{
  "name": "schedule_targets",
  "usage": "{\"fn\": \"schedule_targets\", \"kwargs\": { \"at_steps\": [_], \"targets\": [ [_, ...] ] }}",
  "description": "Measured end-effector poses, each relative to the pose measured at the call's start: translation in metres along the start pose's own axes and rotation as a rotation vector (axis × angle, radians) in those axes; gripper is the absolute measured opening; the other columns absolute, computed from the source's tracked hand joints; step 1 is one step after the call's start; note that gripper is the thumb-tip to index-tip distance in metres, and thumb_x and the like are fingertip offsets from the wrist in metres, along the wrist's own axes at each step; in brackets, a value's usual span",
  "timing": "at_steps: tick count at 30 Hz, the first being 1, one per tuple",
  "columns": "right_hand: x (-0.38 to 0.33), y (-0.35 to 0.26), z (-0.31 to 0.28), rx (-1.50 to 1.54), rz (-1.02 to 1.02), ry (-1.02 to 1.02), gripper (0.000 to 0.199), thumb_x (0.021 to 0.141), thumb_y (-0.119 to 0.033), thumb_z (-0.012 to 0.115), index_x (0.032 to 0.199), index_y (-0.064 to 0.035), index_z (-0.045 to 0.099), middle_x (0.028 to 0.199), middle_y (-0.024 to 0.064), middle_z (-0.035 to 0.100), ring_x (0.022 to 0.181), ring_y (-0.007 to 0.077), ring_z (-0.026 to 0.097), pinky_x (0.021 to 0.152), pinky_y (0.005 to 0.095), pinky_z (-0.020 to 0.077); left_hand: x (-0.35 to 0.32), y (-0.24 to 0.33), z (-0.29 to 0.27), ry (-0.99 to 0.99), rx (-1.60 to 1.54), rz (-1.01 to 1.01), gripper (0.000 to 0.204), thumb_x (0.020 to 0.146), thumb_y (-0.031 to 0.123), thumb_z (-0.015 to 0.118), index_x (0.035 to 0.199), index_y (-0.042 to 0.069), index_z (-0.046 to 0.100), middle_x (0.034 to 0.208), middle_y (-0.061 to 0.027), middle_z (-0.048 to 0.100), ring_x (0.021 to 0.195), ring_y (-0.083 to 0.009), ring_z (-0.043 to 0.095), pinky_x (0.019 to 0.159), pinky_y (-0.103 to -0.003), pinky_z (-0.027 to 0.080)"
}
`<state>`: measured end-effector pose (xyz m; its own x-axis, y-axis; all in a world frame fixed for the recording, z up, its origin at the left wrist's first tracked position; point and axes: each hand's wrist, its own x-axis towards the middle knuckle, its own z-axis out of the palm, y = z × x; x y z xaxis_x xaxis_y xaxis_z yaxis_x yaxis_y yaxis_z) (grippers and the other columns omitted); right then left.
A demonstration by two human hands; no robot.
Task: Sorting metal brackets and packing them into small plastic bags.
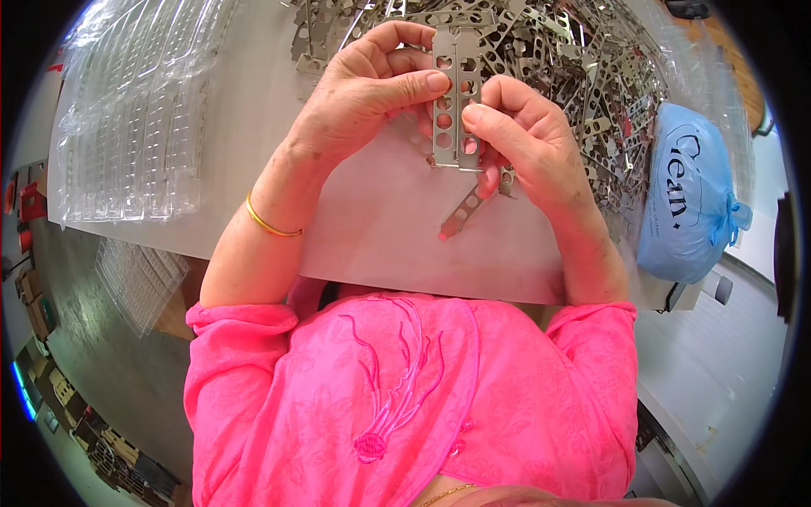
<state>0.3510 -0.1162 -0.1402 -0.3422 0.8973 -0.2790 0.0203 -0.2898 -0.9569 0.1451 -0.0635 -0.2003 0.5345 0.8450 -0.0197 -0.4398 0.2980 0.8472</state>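
Above the table's middle I hold an upright perforated metal bracket [458,93], silvery, with rows of round holes along its length and a dividing line down its centre. My left hand [359,89] pinches its left edge, thumb in front and fingers behind. On the lower right side, my right hand [532,144] is closed on the same bracket with thumb and fingertips. Whether it is one piece or two side by side, I cannot tell. Just below my right fingers lies a loose perforated metal strip [461,213], partly hidden by them.
A large heap of similar metal pieces [583,72] covers the far and right part of the white table [372,241]. Stacked clear plastic trays [127,135] sit at the left. A tied blue plastic bag [688,198] stands at the right edge. Another clear tray [142,283] is below the table's left edge.
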Motion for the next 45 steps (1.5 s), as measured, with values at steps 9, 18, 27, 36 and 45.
{"fn": "schedule_targets", "kwargs": {
  "at_steps": [9,18,27,36,45],
  "targets": [
    [-0.0009,0.0009,0.0011,-0.005,-0.005,-0.003,0.016,0.099,-0.015,0.058,0.086,-0.0053,0.054,0.077,0.0028,0.063,0.051,0.0038,0.057,0.045,0.018,0.0451,-0.0008,0.0019,0.0015,0.004,0.013,0.007,0.035,0.095,0.007,0.066,0.128,0.003,0.053,0.103,-0.0092,0.071,0.082,-0.0125,0.068,0.068,-0.027,0.059],
    [-0.0003,-0.0004,0.001,-0.013,0.005,-0.008,0.017,0.099,-0.016,0.058,0.086,-0.0055,0.054,0.076,0.0022,0.063,0.051,0.0032,0.056,0.045,0.0179,0.045,-0.0013,0.0055,0.0025,0.012,0.027,0.0,0.037,0.094,0.007,0.067,0.128,0.004,0.052,0.1,-0.008,0.071,0.081,-0.0113,0.068,0.062,-0.024,0.057],
    [0.0,0.0,0.0004,0.002,0.003,-0.023,0.017,0.099,-0.015,0.058,0.086,-0.0054,0.054,0.076,0.0026,0.063,0.051,0.0037,0.056,0.045,0.0181,0.0452,-0.0016,0.0053,0.0024,0.02,0.032,0.0,0.038,0.093,0.005,0.068,0.128,0.004,0.052,0.1,-0.0083,0.072,0.078,-0.0119,0.069,0.061,-0.024,0.056],
    [-0.0017,0.0014,0.0015,0.029,0.001,-0.024,0.017,0.099,-0.015,0.058,0.087,-0.0053,0.054,0.077,0.003,0.062,0.052,0.0036,0.056,0.046,0.0177,0.0456,-0.0033,0.0046,0.0029,0.028,0.014,-0.008,0.038,0.093,0.005,0.068,0.128,0.003,0.052,0.101,-0.0087,0.072,0.077,-0.013,0.069,0.064,-0.025,0.057],
    [-0.0017,-0.0002,0.0028,-0.01,-0.008,-0.004,0.015,0.099,-0.015,0.058,0.087,-0.0051,0.054,0.077,0.0024,0.062,0.052,0.0028,0.056,0.046,0.0173,0.0456,-0.0012,0.0065,0.0023,0.01,0.031,-0.002,0.036,0.094,0.006,0.066,0.127,0.003,0.053,0.101,-0.0104,0.072,0.078,-0.0118,0.069,0.059,-0.023,0.059]
  ]
}}
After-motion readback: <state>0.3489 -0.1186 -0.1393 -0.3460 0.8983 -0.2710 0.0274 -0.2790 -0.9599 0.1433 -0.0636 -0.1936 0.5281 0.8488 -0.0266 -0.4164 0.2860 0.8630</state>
